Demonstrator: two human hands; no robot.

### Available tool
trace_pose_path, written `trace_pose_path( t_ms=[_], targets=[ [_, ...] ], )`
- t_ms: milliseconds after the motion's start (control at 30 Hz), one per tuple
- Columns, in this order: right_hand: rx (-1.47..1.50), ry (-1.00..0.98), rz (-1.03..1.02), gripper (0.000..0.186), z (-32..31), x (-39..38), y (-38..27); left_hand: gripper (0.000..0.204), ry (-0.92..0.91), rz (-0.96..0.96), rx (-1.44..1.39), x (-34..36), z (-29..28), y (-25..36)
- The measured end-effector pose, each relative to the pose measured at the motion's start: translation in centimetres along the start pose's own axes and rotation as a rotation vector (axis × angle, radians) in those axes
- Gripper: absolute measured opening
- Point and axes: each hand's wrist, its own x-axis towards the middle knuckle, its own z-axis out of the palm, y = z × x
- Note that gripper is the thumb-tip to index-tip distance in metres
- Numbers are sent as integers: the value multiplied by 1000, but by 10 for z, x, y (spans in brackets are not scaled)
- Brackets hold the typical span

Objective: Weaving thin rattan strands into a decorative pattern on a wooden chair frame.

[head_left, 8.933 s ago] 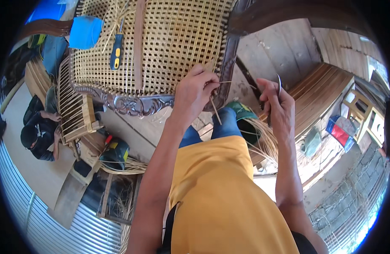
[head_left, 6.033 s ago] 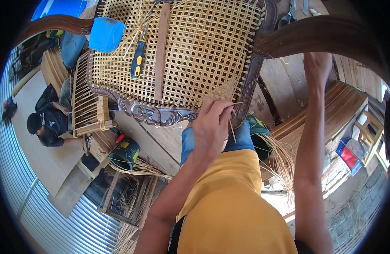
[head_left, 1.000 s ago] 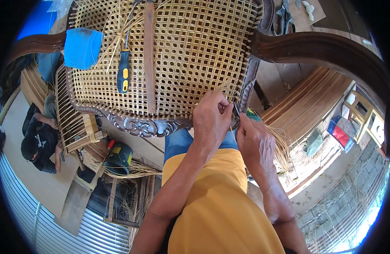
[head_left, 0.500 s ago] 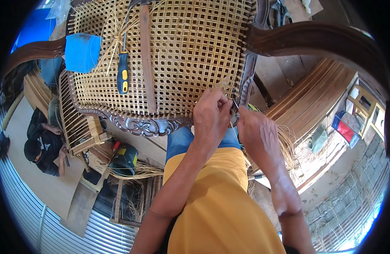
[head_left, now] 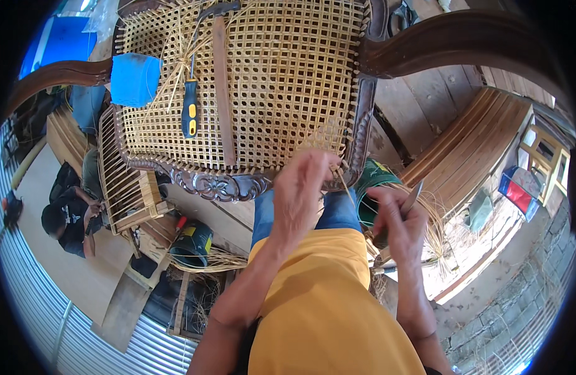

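Observation:
A chair with carved dark wood [head_left: 222,185] has a woven cane seat [head_left: 269,87] in front of me. My left hand [head_left: 299,197] is over the seat's front edge near the right corner, its fingers curled and smeared by motion. Beside it, a loose cane strand [head_left: 345,181] hangs at the corner. My right hand [head_left: 400,219], off to the right of the seat, is closed round a knife, and its pointed blade [head_left: 414,195] sticks up. On the cane lie a hammer [head_left: 221,94], a yellow-and-black screwdriver [head_left: 190,111], a blue block-like piece [head_left: 135,80] and a bundle of thin strands [head_left: 180,65].
Curved dark armrests [head_left: 457,44] flank the seat. A green bucket [head_left: 372,181] stands below its right corner, by loose cane strands [head_left: 435,219] and stacked planks [head_left: 469,147]. At left, another person [head_left: 69,215] works near a slatted wooden frame [head_left: 122,181] and a dark bucket [head_left: 192,244].
My right hand has drawn away from the seat corner, right and toward me, with the knife now showing. My left hand has shifted slightly left and toward me. The view has shifted a little.

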Motion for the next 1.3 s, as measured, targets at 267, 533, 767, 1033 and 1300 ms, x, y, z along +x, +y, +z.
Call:
trace_pose_path(
  t_ms=[267, 533, 767, 1033, 1300],
  targets=[
    [-655, -106, -512, 17, 39, -22, 29, 39, -165, -282, -359, -45, 13, -38],
    [-256, -67, -411, 11, 31, -19, 26, 36, -294, -369, -534, -40, 13, -47],
    [-78, 111, -266, 13, 18, 20, 6, 22, 220, 446, 596, 5, 15, -22],
    [-590, 183, -547, 13, 22, 47, 6, 16, 198, 264, 654, 28, 19, -19],
    [-868, 17, -864, 15, 21, 68, -3, 19, 195, 155, 633, 31, 22, -13]
  ],
)
